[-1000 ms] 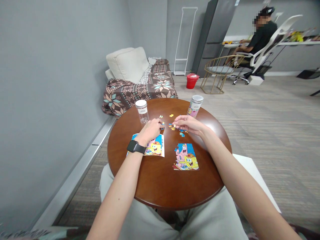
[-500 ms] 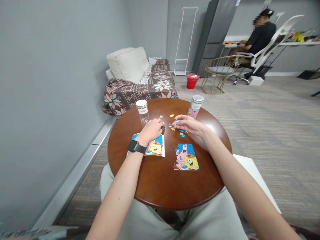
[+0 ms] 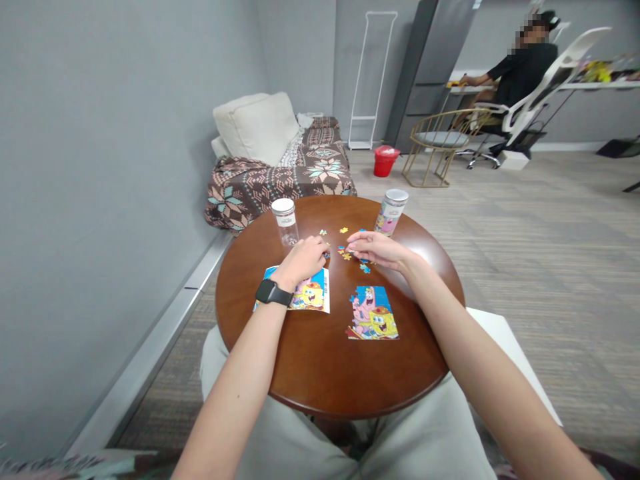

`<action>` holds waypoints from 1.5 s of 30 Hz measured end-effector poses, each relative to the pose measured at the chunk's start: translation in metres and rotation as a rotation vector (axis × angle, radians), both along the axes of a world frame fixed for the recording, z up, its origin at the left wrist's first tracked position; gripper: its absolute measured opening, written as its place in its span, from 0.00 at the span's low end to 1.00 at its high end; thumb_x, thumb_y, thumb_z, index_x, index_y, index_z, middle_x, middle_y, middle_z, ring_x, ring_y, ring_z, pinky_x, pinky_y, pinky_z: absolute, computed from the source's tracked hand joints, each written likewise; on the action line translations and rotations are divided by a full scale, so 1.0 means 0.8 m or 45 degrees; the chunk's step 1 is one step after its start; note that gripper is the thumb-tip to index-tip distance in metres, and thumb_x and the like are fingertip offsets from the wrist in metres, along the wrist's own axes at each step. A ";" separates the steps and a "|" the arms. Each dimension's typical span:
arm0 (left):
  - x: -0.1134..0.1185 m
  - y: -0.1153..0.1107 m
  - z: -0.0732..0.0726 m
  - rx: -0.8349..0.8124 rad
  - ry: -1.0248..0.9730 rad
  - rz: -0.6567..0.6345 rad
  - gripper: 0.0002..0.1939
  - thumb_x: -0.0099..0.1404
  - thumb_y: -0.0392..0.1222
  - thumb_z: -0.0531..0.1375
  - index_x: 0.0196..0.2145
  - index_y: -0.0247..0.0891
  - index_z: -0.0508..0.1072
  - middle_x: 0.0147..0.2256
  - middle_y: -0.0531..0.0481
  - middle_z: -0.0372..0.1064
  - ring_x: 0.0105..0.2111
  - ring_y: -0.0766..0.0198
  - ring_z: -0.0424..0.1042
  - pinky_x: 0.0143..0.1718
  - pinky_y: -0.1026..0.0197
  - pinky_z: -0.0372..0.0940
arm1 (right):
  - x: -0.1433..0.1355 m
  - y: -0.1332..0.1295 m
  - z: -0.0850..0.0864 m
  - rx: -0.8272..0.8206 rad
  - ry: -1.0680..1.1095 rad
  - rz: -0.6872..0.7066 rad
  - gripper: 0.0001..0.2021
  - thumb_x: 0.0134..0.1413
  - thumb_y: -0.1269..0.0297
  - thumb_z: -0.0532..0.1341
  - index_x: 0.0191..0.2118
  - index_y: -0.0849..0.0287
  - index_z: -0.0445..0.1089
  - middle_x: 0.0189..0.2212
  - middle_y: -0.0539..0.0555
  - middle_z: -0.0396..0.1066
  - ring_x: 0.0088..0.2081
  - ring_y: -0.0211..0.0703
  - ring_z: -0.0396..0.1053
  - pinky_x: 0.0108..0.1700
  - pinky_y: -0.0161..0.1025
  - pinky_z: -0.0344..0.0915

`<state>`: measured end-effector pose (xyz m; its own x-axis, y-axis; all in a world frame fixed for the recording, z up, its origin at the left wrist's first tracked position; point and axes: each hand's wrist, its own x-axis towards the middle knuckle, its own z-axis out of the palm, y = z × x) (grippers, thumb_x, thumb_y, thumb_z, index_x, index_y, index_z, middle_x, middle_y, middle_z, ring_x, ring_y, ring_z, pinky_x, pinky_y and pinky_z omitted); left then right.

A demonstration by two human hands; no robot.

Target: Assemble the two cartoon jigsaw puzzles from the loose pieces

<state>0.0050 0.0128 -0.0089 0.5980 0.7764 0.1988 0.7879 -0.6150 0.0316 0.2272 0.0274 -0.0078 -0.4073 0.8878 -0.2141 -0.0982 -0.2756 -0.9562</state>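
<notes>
On the round brown table (image 3: 320, 360) lies a partly joined cartoon puzzle (image 3: 374, 313), its left edge uneven. Several loose puzzle pieces (image 3: 365, 269) are scattered beyond it. My left hand (image 3: 303, 259) rests over the upper part of a printed picture sheet (image 3: 313, 297), its fingers bent beside loose pieces; whether they hold one is hidden. Above the loose pieces at the right is my right hand (image 3: 375, 248), with thumb and fingertips drawn together; what is between them is too small to make out.
A clear jar (image 3: 286, 223) with a white lid stands at the table's back left, a printed canister (image 3: 391, 213) at its back right. Beyond are a covered sofa (image 3: 280, 175), a red bin (image 3: 385, 162), a wire chair (image 3: 443, 140) and a seated person (image 3: 527, 73).
My right hand's fingers have drawn closer together over the pieces. My left hand has barely moved. In the background, the seated person's arm has reached forward.
</notes>
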 end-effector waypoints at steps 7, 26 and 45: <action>0.001 -0.001 0.001 -0.018 0.015 0.015 0.14 0.66 0.33 0.49 0.40 0.38 0.73 0.41 0.45 0.70 0.41 0.58 0.67 0.44 0.57 0.62 | 0.001 -0.001 0.004 -0.010 -0.007 0.014 0.08 0.46 0.76 0.68 0.33 0.63 0.71 0.26 0.51 0.75 0.28 0.32 0.73 0.34 0.28 0.72; 0.002 -0.001 0.000 -0.013 -0.011 -0.010 0.13 0.66 0.33 0.49 0.39 0.37 0.73 0.40 0.45 0.70 0.40 0.58 0.67 0.42 0.57 0.61 | 0.002 -0.002 0.008 -0.015 -0.047 -0.008 0.11 0.46 0.81 0.65 0.37 0.63 0.72 0.28 0.52 0.76 0.29 0.34 0.74 0.32 0.28 0.71; 0.002 0.000 -0.001 -0.041 -0.015 -0.014 0.14 0.65 0.33 0.49 0.41 0.38 0.74 0.41 0.45 0.70 0.41 0.58 0.66 0.44 0.56 0.61 | 0.006 0.001 -0.001 0.003 -0.065 0.056 0.06 0.43 0.74 0.65 0.32 0.62 0.74 0.22 0.48 0.68 0.22 0.29 0.63 0.25 0.27 0.62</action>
